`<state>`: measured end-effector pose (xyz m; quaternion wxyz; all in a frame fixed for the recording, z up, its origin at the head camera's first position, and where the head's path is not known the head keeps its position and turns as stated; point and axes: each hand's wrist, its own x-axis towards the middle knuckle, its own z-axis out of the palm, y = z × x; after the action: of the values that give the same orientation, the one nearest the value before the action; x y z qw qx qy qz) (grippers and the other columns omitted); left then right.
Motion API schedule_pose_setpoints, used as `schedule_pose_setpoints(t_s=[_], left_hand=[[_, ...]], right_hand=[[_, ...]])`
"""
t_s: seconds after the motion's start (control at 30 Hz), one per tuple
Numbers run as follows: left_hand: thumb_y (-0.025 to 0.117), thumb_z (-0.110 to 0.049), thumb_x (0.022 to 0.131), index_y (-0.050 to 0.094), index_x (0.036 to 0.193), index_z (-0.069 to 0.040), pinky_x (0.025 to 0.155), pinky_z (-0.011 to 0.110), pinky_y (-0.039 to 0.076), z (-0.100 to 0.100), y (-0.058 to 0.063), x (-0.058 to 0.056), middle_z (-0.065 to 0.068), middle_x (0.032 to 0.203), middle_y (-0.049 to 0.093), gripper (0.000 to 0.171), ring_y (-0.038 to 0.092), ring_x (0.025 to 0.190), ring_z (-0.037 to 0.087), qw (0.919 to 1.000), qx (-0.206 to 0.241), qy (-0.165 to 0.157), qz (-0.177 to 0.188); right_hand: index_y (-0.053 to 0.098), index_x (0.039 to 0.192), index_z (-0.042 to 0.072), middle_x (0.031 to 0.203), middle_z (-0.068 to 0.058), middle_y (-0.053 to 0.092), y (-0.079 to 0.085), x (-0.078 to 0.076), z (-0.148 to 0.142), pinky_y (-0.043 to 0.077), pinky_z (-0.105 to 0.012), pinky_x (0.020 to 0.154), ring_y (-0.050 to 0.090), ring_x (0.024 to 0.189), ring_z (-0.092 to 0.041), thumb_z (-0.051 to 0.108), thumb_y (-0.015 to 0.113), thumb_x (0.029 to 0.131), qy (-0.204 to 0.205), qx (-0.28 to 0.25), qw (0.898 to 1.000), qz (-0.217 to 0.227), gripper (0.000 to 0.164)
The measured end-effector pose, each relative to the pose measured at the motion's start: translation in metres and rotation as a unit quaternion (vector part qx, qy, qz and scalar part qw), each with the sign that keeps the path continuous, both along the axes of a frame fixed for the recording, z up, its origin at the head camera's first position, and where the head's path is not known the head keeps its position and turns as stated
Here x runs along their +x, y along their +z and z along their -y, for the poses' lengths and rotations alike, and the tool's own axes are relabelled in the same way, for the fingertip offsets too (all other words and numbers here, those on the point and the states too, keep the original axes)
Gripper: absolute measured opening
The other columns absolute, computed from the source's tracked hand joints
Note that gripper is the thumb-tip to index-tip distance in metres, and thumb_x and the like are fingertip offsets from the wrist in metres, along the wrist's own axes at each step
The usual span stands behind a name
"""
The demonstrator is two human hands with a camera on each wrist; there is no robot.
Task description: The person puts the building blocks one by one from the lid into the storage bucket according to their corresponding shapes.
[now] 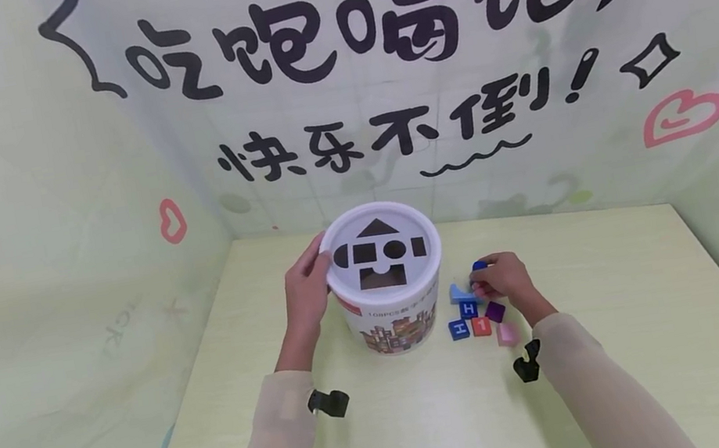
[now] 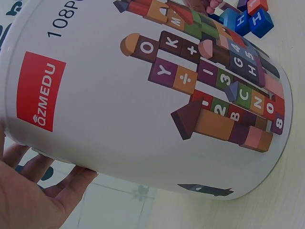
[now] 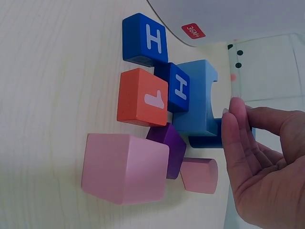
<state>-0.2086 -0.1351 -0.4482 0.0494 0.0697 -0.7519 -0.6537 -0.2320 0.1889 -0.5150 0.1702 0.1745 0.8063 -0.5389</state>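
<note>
A white bucket (image 1: 357,325) with a shape-cutout lid (image 1: 424,269) stands upright. My left hand (image 1: 306,296) rests against its left side near the rim, fingertips touching the wall in the left wrist view. To the bucket's right, my right hand (image 1: 507,277) pinches a dark blue rounded block (image 3: 206,141), partly hidden behind the fingers. Beside it lie a light blue notched block (image 3: 193,102), two blue H cubes (image 3: 143,40) and an orange-red 1 cube (image 3: 138,98). A purple block (image 3: 170,148), a pink block (image 3: 107,164) and a pink rounded piece (image 3: 199,175) lie nearer the wrist.
The pale wooden tabletop (image 1: 428,419) meets a printed fabric backdrop (image 1: 327,198) behind the bucket, with more fabric on both sides. Black wrist-camera mounts (image 1: 329,403) sit on both sleeves.
</note>
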Motion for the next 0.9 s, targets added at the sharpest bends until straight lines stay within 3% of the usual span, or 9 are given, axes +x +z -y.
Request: schedule_pose_setpoints(t_s=[0.33, 0.73, 0.9], left_hand=[[0.053, -0.036, 0.097, 0.060, 0.132, -0.038, 0.082, 0.028, 0.059, 0.000, 0.000, 0.000, -0.003, 0.132, 0.062, 0.036, 0.066, 0.105, 0.018, 1.0000, -0.006, -0.001, 0.000], [0.053, -0.036, 0.097, 0.059, 0.133, -0.037, 0.083, 0.029, 0.059, 0.000, -0.002, -0.001, -0.001, 0.133, 0.062, 0.036, 0.065, 0.110, 0.025, 1.0000, -0.002, -0.003, -0.002], [0.054, -0.036, 0.097, 0.059, 0.134, -0.035, 0.082, 0.029, 0.059, 0.001, -0.001, -0.001, 0.000, 0.133, 0.062, 0.037, 0.064, 0.111, 0.029, 1.0000, -0.002, -0.002, -0.003]], right_hand=[[0.049, 0.135, -0.006, 0.077, -0.010, 0.068, 0.002, -0.002, -0.002, 0.061, -0.028, 0.063, 0.065, 0.060, -0.013, 0.013, 0.062, 0.094, -0.001, 0.004, 1.000, -0.007, 0.047], [0.050, 0.133, -0.009, 0.080, -0.010, 0.069, 0.021, -0.004, -0.006, 0.062, -0.032, 0.068, 0.066, 0.061, -0.011, 0.014, 0.062, 0.094, 0.000, 0.024, 0.999, -0.029, 0.046], [0.052, 0.130, -0.010, 0.076, -0.009, 0.069, 0.035, -0.005, -0.007, 0.062, -0.029, 0.064, 0.066, 0.060, -0.012, 0.014, 0.062, 0.094, 0.009, 0.024, 0.999, -0.043, 0.045]])
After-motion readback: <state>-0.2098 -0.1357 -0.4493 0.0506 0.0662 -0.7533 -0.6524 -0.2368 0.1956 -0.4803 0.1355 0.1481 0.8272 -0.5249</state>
